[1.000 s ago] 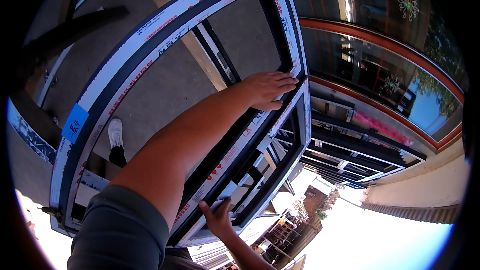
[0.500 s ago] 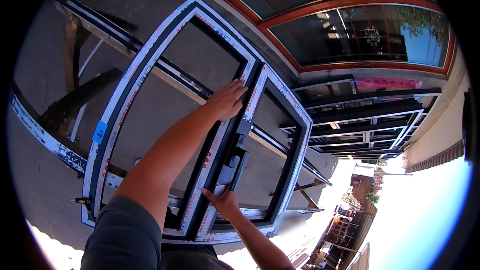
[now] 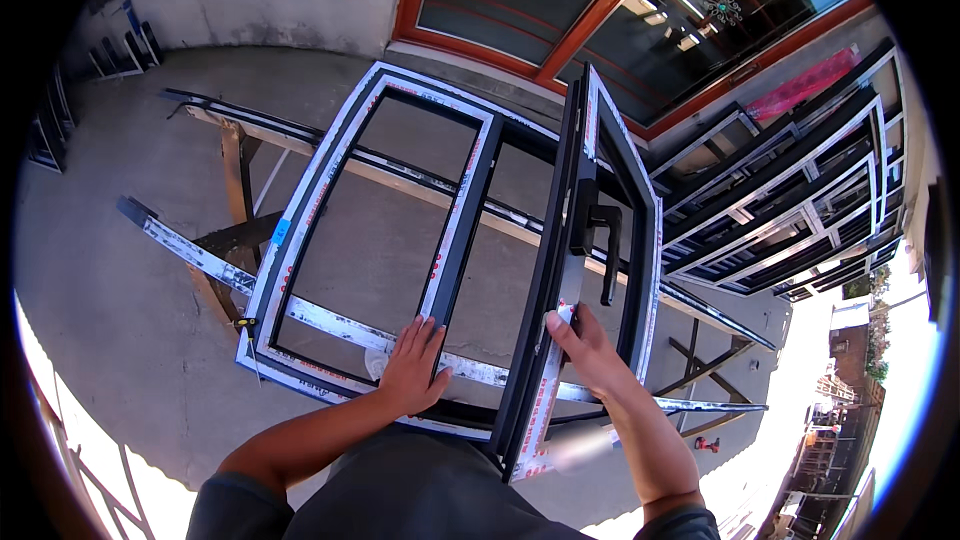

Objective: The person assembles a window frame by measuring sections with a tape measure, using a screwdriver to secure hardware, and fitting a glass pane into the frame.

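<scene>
A dark aluminium window frame (image 3: 330, 170) wrapped in white protective film lies flat on sawhorses in front of me. Its hinged sash (image 3: 575, 270) stands swung up on edge, with a black lever handle (image 3: 605, 250) on it. My left hand (image 3: 415, 370) rests palm down on the near bottom rail of the frame, fingers spread. My right hand (image 3: 585, 345) grips the near edge of the raised sash.
Wooden and metal sawhorses (image 3: 235, 230) carry long rails (image 3: 190, 250) under the frame. More dark window frames (image 3: 790, 200) are stacked at the right. A wood-framed glazed wall (image 3: 600, 30) stands behind. The concrete floor (image 3: 110, 300) spreads to the left.
My left hand has come back from the far middle of the frame to its near rail. The sash now stands swung up, with my right hand on its edge. My view has shifted.
</scene>
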`<action>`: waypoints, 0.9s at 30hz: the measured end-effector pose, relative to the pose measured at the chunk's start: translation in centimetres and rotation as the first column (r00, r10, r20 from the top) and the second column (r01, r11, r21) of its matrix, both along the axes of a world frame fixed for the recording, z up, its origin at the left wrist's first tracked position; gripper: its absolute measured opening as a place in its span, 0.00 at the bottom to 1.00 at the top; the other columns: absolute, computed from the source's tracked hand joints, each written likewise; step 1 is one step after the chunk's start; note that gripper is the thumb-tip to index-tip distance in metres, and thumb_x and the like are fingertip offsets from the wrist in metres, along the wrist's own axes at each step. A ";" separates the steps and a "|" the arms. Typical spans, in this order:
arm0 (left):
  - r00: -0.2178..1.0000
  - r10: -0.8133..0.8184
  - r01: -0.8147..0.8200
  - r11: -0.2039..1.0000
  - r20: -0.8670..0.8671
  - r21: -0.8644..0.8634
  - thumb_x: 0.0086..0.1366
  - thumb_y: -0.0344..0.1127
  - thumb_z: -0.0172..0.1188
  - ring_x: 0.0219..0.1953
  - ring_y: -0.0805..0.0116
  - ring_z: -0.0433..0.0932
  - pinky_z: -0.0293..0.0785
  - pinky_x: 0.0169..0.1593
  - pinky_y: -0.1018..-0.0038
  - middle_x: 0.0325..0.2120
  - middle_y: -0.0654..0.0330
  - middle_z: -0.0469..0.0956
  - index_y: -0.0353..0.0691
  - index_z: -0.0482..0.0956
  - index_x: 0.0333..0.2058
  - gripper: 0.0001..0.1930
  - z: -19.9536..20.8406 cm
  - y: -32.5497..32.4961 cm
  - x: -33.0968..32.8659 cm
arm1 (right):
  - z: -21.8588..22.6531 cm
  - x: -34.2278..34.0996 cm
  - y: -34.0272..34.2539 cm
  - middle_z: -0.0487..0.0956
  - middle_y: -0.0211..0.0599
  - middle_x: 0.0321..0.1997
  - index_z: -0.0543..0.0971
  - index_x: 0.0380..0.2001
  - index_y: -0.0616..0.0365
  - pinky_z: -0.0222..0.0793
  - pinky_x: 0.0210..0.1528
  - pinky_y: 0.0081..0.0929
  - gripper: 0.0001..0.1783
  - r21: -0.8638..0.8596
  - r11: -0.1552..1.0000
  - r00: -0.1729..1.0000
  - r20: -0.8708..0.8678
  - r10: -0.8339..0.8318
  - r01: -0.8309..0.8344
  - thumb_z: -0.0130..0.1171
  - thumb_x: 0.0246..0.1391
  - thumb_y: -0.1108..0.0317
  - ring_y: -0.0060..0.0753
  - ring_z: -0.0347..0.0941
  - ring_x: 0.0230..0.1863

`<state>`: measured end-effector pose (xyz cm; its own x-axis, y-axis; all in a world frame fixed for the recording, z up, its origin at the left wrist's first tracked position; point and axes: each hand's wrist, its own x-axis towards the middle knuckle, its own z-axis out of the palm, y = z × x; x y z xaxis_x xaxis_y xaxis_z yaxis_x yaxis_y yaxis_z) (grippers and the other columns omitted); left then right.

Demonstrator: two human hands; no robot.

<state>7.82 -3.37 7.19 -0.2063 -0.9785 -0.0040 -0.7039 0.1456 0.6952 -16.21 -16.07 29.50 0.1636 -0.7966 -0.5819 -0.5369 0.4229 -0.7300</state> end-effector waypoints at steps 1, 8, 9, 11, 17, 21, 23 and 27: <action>0.998 0.022 -0.023 0.999 0.057 0.025 0.73 0.51 0.54 0.79 0.34 0.46 0.40 0.80 0.45 0.75 0.34 0.53 0.28 0.56 0.74 0.41 0.4 2.4 -0.4 | 1.0 -2.0 0.3 0.79 0.52 0.53 0.63 0.68 0.70 0.75 0.60 0.38 0.60 -0.006 1.000 1.000 0.015 -0.020 0.020 0.61 0.57 0.22 0.41 0.79 0.56; 0.870 0.214 -0.275 0.958 0.444 0.078 0.69 0.69 0.53 0.81 0.40 0.43 0.35 0.80 0.47 0.77 0.41 0.52 0.31 0.49 0.77 0.54 -2.0 10.3 -2.7 | 12.5 -13.7 1.7 0.86 0.36 0.39 0.80 0.52 0.59 0.82 0.43 0.27 0.44 -0.138 0.945 0.867 0.453 -0.205 0.296 0.60 0.59 0.24 0.27 0.86 0.41; 0.851 0.244 -0.304 0.951 0.466 0.058 0.68 0.69 0.54 0.81 0.41 0.43 0.35 0.80 0.46 0.77 0.42 0.53 0.31 0.49 0.77 0.54 -1.8 10.6 -2.8 | 12.8 -16.5 1.1 0.86 0.37 0.33 0.83 0.46 0.58 0.83 0.35 0.23 0.41 -0.112 0.946 0.846 0.487 -0.216 0.305 0.61 0.59 0.25 0.26 0.87 0.33; 0.830 0.263 -0.319 0.947 0.492 0.033 0.68 0.69 0.55 0.81 0.42 0.43 0.35 0.80 0.46 0.77 0.44 0.53 0.32 0.51 0.77 0.54 -2.2 11.4 -2.8 | 17.3 -18.3 2.4 0.87 0.39 0.32 0.84 0.44 0.62 0.86 0.29 0.22 0.40 -0.039 0.905 0.746 0.581 -0.326 0.425 0.64 0.59 0.29 0.29 0.87 0.26; 0.832 0.272 -0.274 0.959 0.484 -0.067 0.66 0.67 0.57 0.80 0.42 0.48 0.39 0.80 0.46 0.75 0.45 0.58 0.33 0.55 0.75 0.52 -3.9 11.1 -3.0 | 22.3 -34.3 2.9 0.90 0.44 0.37 0.85 0.47 0.66 0.80 0.24 0.10 0.33 -0.210 0.791 0.704 0.619 -0.348 0.575 0.64 0.61 0.41 0.27 0.88 0.27; 0.832 0.253 -0.276 0.961 0.494 -0.028 0.66 0.64 0.59 0.79 0.42 0.49 0.39 0.79 0.46 0.75 0.45 0.59 0.33 0.56 0.75 0.51 -4.0 10.7 -3.3 | 22.2 -42.4 3.1 0.90 0.43 0.35 0.85 0.45 0.65 0.80 0.23 0.12 0.30 -0.264 0.701 0.657 0.654 -0.375 0.663 0.65 0.61 0.44 0.28 0.88 0.27; 0.834 0.235 -0.284 0.958 0.499 0.023 0.66 0.64 0.60 0.80 0.42 0.48 0.38 0.80 0.47 0.75 0.45 0.58 0.33 0.55 0.76 0.52 -3.8 10.6 -3.5 | 22.1 -44.7 3.3 0.90 0.43 0.35 0.85 0.44 0.65 0.80 0.23 0.11 0.29 -0.269 0.705 0.659 0.659 -0.362 0.656 0.65 0.61 0.44 0.28 0.88 0.26; 0.839 0.224 -0.291 0.955 0.496 0.061 0.66 0.65 0.60 0.80 0.43 0.47 0.36 0.80 0.48 0.76 0.45 0.57 0.34 0.53 0.77 0.52 -3.4 10.6 -3.5 | 22.6 -45.6 3.4 0.90 0.43 0.35 0.85 0.45 0.64 0.79 0.23 0.10 0.30 -0.233 0.738 0.702 0.575 -0.420 0.633 0.64 0.62 0.43 0.26 0.87 0.26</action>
<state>4.32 7.27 3.81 0.1132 -0.9797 -0.1652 -0.9527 -0.1543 0.2620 -61.78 -12.71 52.13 -0.1992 -0.9638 -0.1770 0.1297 0.1531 -0.9797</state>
